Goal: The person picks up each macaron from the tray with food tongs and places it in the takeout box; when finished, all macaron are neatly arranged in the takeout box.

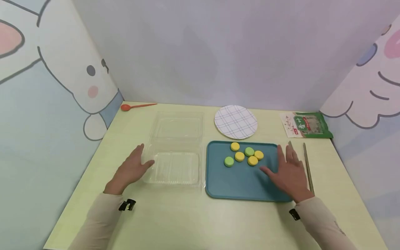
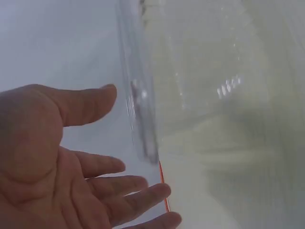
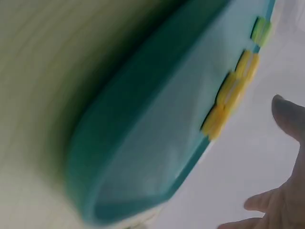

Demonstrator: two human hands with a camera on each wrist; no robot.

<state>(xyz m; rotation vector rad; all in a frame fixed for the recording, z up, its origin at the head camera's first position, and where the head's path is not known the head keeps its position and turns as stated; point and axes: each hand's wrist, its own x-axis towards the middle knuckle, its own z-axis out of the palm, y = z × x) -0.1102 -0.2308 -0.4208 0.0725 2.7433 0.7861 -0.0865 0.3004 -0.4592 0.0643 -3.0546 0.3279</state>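
My left hand [image 1: 131, 167] hovers at the left side of a clear plastic clamshell box [image 1: 176, 168], fingers spread and holding nothing. The box lies opened flat, its lid half toward the wall. Above the right end of a blue tray [image 1: 243, 184] is my right hand [image 1: 290, 173], also spread and holding nothing. Several yellow macarons [image 1: 252, 160] and two green macarons [image 1: 229, 161] sit on the tray, left of that hand. In the left wrist view, the left hand [image 2: 71, 167] shows its palm beside the clear box [image 2: 140, 109]. Part of the right hand [image 3: 281, 186] shows in the right wrist view.
A red spoon [image 1: 126, 107] lies at the back left. Behind the tray is a checked round plate [image 1: 235, 122]. A green and white packet [image 1: 307, 125] lies at the back right. A thin stick-like item [image 1: 307, 163] lies right of the tray. Walls enclose the table's back and sides.
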